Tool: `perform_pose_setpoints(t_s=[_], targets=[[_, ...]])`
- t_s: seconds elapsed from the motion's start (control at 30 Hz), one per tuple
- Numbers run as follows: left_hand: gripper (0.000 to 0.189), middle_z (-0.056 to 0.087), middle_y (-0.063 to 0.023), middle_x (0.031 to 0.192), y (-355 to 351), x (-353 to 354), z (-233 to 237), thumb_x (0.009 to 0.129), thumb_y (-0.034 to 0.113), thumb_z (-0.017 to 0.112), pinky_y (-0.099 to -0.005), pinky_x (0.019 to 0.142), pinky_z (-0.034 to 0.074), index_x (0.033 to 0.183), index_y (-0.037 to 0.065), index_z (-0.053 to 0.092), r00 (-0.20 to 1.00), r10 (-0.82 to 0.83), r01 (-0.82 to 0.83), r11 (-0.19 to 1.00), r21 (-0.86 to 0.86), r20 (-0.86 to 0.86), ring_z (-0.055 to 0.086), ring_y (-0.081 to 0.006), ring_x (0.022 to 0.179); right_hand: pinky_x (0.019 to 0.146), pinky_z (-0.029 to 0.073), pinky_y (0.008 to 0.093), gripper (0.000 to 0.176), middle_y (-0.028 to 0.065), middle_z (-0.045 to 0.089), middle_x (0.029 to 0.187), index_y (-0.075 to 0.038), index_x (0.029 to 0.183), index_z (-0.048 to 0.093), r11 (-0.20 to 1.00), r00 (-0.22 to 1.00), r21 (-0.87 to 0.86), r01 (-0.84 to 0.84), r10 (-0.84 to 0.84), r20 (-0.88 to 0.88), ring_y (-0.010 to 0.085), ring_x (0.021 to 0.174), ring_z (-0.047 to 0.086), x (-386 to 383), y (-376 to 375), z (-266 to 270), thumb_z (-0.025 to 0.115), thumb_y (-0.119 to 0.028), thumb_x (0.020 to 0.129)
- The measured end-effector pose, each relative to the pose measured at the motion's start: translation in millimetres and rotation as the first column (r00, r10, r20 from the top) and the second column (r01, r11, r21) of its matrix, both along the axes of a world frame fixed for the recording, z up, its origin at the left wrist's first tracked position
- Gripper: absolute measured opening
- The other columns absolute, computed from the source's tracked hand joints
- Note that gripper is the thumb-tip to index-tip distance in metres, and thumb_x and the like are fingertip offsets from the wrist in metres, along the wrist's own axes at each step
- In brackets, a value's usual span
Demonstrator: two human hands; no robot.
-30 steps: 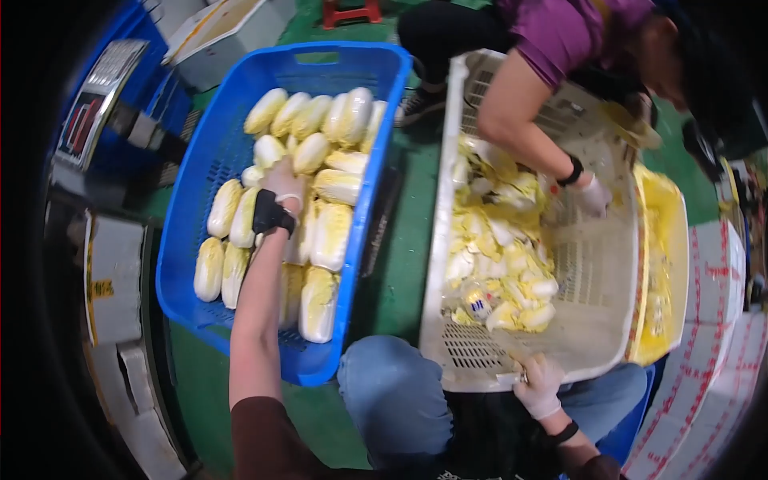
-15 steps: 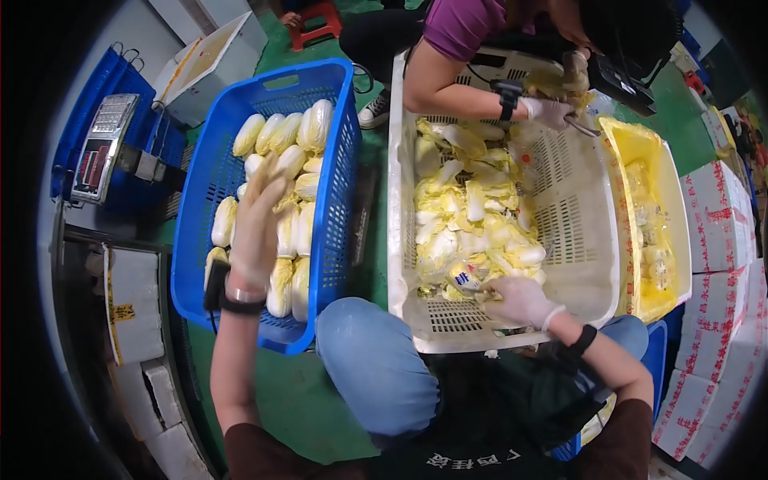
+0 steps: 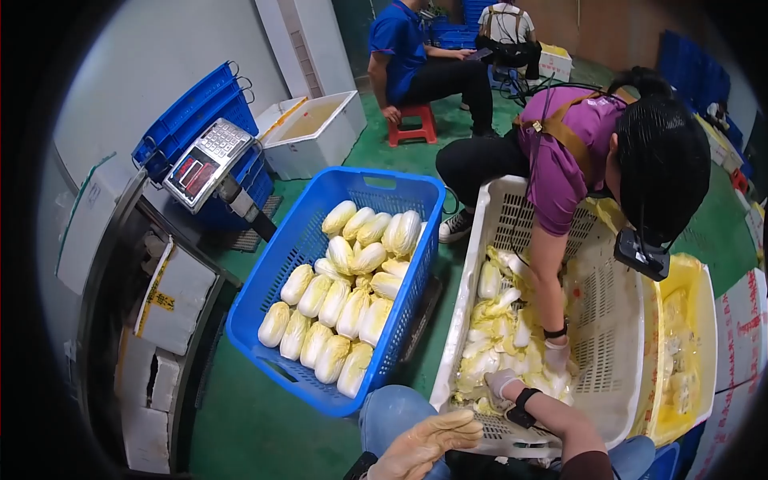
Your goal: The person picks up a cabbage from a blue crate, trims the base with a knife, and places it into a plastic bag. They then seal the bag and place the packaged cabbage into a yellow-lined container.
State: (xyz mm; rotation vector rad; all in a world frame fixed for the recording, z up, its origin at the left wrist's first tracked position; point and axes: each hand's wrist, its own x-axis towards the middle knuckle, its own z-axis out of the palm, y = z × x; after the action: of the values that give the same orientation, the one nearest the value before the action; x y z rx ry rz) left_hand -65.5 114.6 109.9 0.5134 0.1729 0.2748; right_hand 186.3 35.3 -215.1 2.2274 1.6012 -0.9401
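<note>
My left hand, in a pale glove, is held over my knee with its fingers stretched out and nothing in it. My right hand, also gloved, reaches down into the white crate and touches the heap of yellow-white cabbage leaves. Its fingertips are partly hidden among the leaves, so I cannot see what they hold. Close beside it, a co-worker's gloved hand also reaches into the heap. To the left, trimmed napa cabbages lie in rows in the blue crate.
A co-worker in a purple shirt leans over the white crate. A yellow-lined box stands on its right. On the left are a digital scale and foam boxes. Another person sits on a red stool behind.
My view has tilted up and turned. My left hand has come from over the blue crate back towards my lap. The co-worker's hand has gone down into the leaves.
</note>
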Motion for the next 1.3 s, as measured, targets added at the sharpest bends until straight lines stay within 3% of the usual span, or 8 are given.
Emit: perform_pose_setpoints(t_s=[0.27, 0.33, 0.6, 0.8, 0.87, 1.07, 1.1, 1.3], targets=[[0.053, 0.048, -0.0183, 0.136, -23, 24, -8, 0.094, 0.013, 0.054, -0.0407, 0.111, 0.03, 0.141, -0.002, 0.037, 0.97, -0.168, 0.224, 0.895, 0.385, -0.173, 0.045, -0.0277, 0.127, 0.076, 0.052, 0.0422, 0.061, 0.0189, 0.069, 0.094, -0.006, 0.112, 0.061, 0.981, 0.991, 0.139, 0.137, -0.137, -0.008, 0.0341, 0.089, 0.067, -1, -36, 156, 0.067, -0.049, 0.07], [0.051, 0.049, -0.0179, 0.134, -36, 31, -15, 0.091, 0.017, 0.059, -0.0389, 0.108, 0.033, 0.138, 0.004, 0.044, 0.983, -0.055, 0.182, 0.377, 0.908, -0.174, 0.046, -0.0266, 0.125, 0.079, 0.051, 0.0422, 0.073, 0.0207, 0.067, 0.1, -0.011, 0.121, 0.059, 0.874, 0.909, 0.256, 0.414, -0.383, -0.161, 0.035, 0.093, 0.065, -7, -57, 228, 0.068, -0.057, 0.066], [0.079, 0.037, -0.0238, 0.135, -84, 66, -15, 0.067, 0.03, 0.08, -0.0464, 0.107, 0.033, 0.136, 0.012, 0.045, 0.967, 0.254, 0.112, -0.314, 0.943, -0.03, 0.036, -0.0434, 0.126, 0.085, 0.048, 0.027, 0.053, 0.0074, 0.066, 0.101, 0.004, 0.119, 0.056, 0.348, 0.27, 0.108, 0.931, -0.46, -0.846, 0.0126, 0.091, 0.06, -23, -148, 317, 0.066, -0.035, 0.086], [0.065, 0.063, -0.0106, 0.112, -90, 107, -74, 0.077, 0.04, 0.075, -0.035, 0.076, 0.054, 0.129, 0.009, 0.05, 0.963, 0.264, 0.017, 0.124, 0.992, -0.05, 0.063, -0.0198, 0.096, 0.036, 0.021, 0.0181, 0.047, -0.0037, 0.056, 0.063, -0.008, 0.11, 0.058, 0.005, -0.166, -0.167, 0.986, -0.071, -0.984, 0.0021, 0.039, 0.027, -28, -187, 309, 0.047, -0.052, 0.096], [0.053, 0.066, -0.005, 0.102, -91, 112, -75, 0.088, 0.049, 0.062, -0.0268, 0.058, 0.052, 0.122, 0.009, 0.053, 0.934, -0.169, 0.262, 0.922, 0.283, -0.315, 0.064, -0.0121, 0.084, 0.036, 0.02, 0.0173, 0.05, -0.0034, 0.059, 0.066, -0.008, 0.115, 0.059, 0.044, -0.069, -0.069, 0.997, -0.002, -0.998, 0.0014, 0.04, 0.027, -23, -197, 314, 0.044, -0.053, 0.097], [0.068, 0.065, -0.0039, 0.107, -103, 111, -113, 0.09, 0.066, 0.044, -0.0252, 0.059, 0.054, 0.128, 0.01, 0.049, 0.935, -0.191, 0.283, 0.909, 0.307, -0.297, 0.065, -0.0123, 0.09, 0.047, 0.03, 0.016, 0.052, -0.001, 0.064, 0.093, -0.007, 0.123, 0.06, -0.08, 0.315, 0.34, 0.937, -0.229, -0.921, 0.0011, 0.054, 0.04, -25, -195, 307, 0.053, -0.05, 0.094], [0.073, 0.061, -0.0055, 0.115, -114, 110, -102, 0.089, 0.067, 0.043, -0.0279, 0.07, 0.054, 0.133, 0.009, 0.045, 0.963, -0.146, 0.227, 0.894, 0.387, -0.228, 0.062, -0.0142, 0.1, 0.094, 0.043, 0.0294, 0.047, 0.0071, 0.066, 0.103, -0.003, 0.12, 0.061, -0.086, 0.322, 0.347, 0.934, -0.22, -0.921, 0.0187, 0.098, 0.06, -25, -193, 298, 0.065, -0.038, 0.088], [0.089, 0.049, -0.0063, 0.135, -111, 95, -97, 0.084, 0.053, 0.066, -0.0297, 0.099, 0.043, 0.148, 0.005, 0.026, 0.916, -0.349, 0.399, 0.847, 0.352, -0.197, 0.053, -0.0166, 0.117, 0.076, 0.047, 0.0294, 0.029, 0.0084, 0.068, 0.087, -0.003, 0.098, 0.069, -0.045, 0.538, 0.617, 0.786, -0.442, -0.718, 0.0157, 0.08, 0.062, -25, -182, 282, 0.068, -0.029, 0.083]])
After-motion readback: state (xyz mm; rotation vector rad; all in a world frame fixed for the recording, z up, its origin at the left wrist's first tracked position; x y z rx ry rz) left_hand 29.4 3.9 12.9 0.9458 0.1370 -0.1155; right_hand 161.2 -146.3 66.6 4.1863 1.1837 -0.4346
